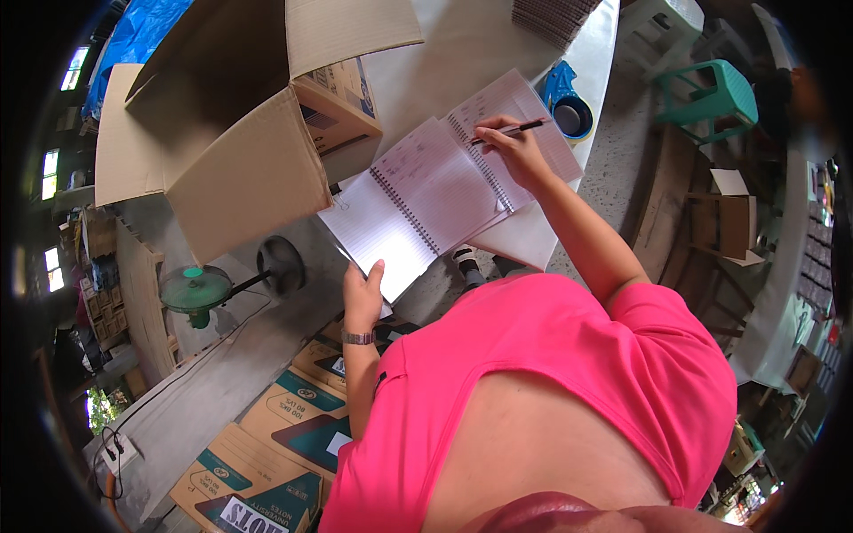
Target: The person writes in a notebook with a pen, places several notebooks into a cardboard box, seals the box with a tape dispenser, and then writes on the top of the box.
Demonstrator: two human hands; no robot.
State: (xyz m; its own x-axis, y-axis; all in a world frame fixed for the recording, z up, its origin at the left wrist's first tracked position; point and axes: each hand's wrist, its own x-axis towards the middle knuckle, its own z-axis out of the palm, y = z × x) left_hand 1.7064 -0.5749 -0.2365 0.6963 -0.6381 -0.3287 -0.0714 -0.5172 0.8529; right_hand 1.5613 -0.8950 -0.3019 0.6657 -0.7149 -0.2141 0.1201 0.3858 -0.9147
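Note:
A spiral notebook (426,191) lies open on a white table (462,53), partly hanging over its near edge. My left hand (362,293) holds the notebook's lower corner from beneath, thumb on the blank page. My right hand (515,151) rests on the right-hand page and grips a dark pen (508,131), its tip at the lined, written-on sheet. A watch sits on my left wrist. My pink shirt fills the lower middle of the view.
A large open cardboard box (240,124) stands on the table at left. A blue tape dispenser (566,102) lies beyond the notebook. Below are a green floor fan (197,289), printed cartons (284,435) on the concrete floor, and a green plastic stool (711,98) at right.

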